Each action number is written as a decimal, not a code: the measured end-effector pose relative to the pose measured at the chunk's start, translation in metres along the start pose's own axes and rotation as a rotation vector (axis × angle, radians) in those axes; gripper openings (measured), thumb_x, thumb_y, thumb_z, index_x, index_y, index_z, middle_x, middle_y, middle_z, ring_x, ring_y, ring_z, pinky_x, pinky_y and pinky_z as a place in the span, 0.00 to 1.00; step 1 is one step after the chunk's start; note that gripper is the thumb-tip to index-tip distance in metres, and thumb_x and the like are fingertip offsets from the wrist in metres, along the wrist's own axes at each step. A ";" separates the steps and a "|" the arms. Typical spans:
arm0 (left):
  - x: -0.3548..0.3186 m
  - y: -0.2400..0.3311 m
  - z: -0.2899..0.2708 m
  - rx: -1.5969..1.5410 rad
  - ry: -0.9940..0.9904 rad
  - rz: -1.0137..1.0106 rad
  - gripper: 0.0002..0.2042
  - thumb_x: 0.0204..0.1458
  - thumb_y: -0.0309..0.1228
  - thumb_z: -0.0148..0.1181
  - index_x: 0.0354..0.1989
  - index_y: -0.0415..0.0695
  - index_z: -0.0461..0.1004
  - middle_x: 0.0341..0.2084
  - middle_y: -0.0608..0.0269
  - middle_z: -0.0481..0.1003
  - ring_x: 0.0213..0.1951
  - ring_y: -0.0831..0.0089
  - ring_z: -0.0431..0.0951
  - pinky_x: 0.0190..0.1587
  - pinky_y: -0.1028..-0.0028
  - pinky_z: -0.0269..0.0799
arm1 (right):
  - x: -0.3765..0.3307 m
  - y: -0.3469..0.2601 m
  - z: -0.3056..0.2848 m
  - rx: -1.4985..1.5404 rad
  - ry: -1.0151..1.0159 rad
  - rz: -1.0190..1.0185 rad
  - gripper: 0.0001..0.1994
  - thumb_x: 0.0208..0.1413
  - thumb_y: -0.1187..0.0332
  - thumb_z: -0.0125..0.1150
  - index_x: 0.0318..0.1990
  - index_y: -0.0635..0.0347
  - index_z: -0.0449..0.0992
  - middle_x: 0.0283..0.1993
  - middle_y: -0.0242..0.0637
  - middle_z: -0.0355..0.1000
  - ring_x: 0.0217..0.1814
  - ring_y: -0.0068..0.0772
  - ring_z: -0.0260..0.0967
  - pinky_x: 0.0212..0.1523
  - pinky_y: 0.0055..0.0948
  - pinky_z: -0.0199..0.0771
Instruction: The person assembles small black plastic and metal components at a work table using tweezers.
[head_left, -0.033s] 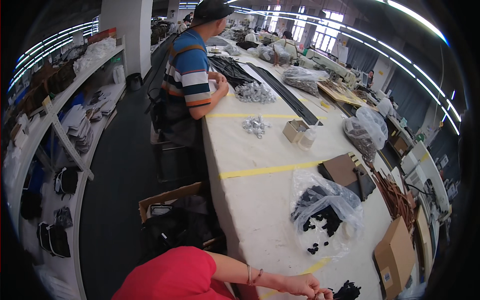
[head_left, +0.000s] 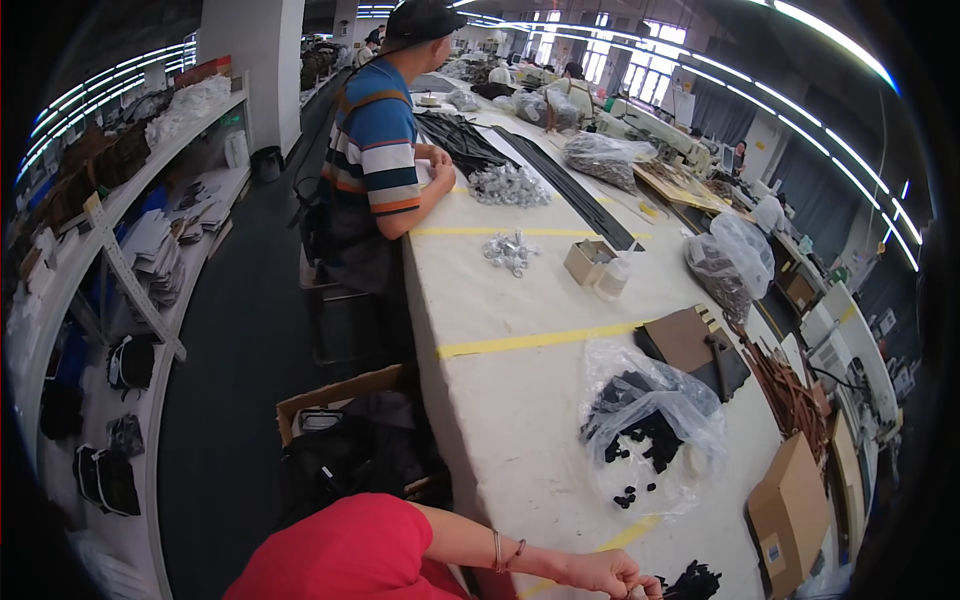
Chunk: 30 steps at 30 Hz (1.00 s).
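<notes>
Head view shows a bare forearm in a short red sleeve coming in from the lower edge, which I take to be the person's left arm, wearing thin wrist bangles [head_left: 505,552]. The left hand [head_left: 600,574] rests on the long cream-covered work table [head_left: 500,400] at the very bottom of the frame. Its fingers are curled inward as if pinching something small, but the frame edge cuts them off, so I cannot tell whether anything is gripped. The right hand is out of sight. Just beside the fingertips, on the far side from the wrist, lies a small heap of loose black plastic pieces [head_left: 690,582]. Further up the table from the hand sits a crumpled clear plastic bag of the same black pieces [head_left: 650,420], open, with a few spilled at its mouth. Beyond the heap stands a flat brown cardboard box [head_left: 790,510]. A yellow tape strip [head_left: 540,340] crosses the table well ahead of the hand, and past it a co-worker in a striped shirt [head_left: 375,150] leans on the table edge. Judging by the bag's bulk against the small heap, most pieces look not yet handled.
</notes>
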<state>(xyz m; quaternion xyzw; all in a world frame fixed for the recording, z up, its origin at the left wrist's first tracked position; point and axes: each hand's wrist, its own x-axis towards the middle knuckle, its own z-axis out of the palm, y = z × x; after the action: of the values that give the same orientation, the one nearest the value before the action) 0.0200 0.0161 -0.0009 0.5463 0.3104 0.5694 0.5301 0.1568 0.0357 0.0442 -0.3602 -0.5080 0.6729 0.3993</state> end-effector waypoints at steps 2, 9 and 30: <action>-0.001 0.006 -0.001 0.085 -0.040 -0.029 0.03 0.36 0.24 0.57 0.21 0.39 0.72 0.17 0.65 0.72 0.21 0.81 0.68 0.23 0.78 0.64 | -0.003 -0.004 0.004 0.069 0.078 0.173 0.05 0.45 0.71 0.55 0.27 0.63 0.69 0.12 0.26 0.56 0.10 0.14 0.47 0.10 0.13 0.45; -0.002 0.010 0.000 0.164 0.005 -0.046 0.02 0.35 0.25 0.57 0.17 0.40 0.71 0.14 0.66 0.71 0.18 0.81 0.68 0.20 0.79 0.63 | -0.003 0.000 -0.001 0.272 -0.070 0.223 0.06 0.41 0.73 0.56 0.26 0.65 0.68 0.14 0.28 0.58 0.10 0.16 0.50 0.10 0.15 0.49; 0.003 -0.023 0.006 0.602 0.242 0.426 0.04 0.39 0.24 0.51 0.20 0.39 0.63 0.10 0.62 0.65 0.13 0.74 0.65 0.15 0.74 0.58 | 0.001 0.018 -0.014 -0.672 0.035 -0.372 0.08 0.44 0.74 0.59 0.22 0.62 0.64 0.17 0.25 0.56 0.19 0.15 0.47 0.19 0.16 0.51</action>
<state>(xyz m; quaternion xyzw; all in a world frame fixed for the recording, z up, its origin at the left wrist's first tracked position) 0.0325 0.0233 -0.0200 0.6585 0.4036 0.6105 0.1754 0.1660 0.0387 0.0231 -0.3840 -0.7500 0.3789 0.3827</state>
